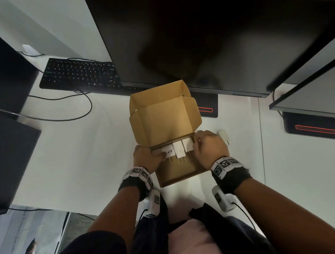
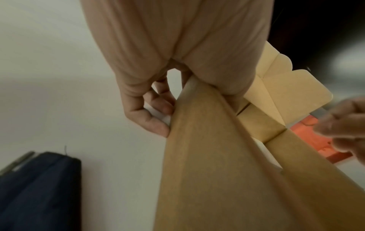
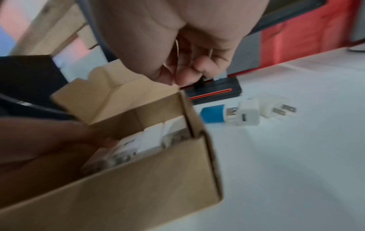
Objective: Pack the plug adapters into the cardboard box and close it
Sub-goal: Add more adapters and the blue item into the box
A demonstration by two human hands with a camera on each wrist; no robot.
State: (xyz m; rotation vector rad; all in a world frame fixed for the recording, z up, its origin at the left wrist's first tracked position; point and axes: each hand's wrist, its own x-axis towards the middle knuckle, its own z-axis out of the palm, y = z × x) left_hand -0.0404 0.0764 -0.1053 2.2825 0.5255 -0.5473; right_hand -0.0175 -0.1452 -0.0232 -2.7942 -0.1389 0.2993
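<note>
Cardboard, plain brown, forms the box [image 1: 178, 173], which is set on the white table [image 1: 87, 156] just in front of the person, its lid [image 1: 161, 119] standing open on the far side. A row of white adapters [image 1: 178, 149] is seen lined up along the far wall inside. The left hand [image 1: 148, 159] is placed at the box's left wall, thumb inside against the leftmost adapter, fingers [image 2: 156, 118] curled against the outside; the box is taken to be gripped and steadied. The right hand [image 1: 211, 147] is held over the right wall, fingers bent downward; nothing can be made out in it, so whether it has just let go or pinches something cannot be told.

Packing is judged to be in hand, not yet closing. Three adapters are left on the table just right of the box: a blue one [image 3: 213, 113], a white cube [image 3: 247, 113] and a white pronged one [image 3: 274, 108]. Next, one of these is likely to be picked up and set in the free near part of the box; only then can the lid be folded down.

In the head view the blue adapter and the cube are hidden behind the right hand, and only the pronged one [image 1: 223, 136] shows. The right wrist picture is blurred, so the adapters inside the box are hard to count there. The leftmost adapter is partly covered by the left thumb.
</note>
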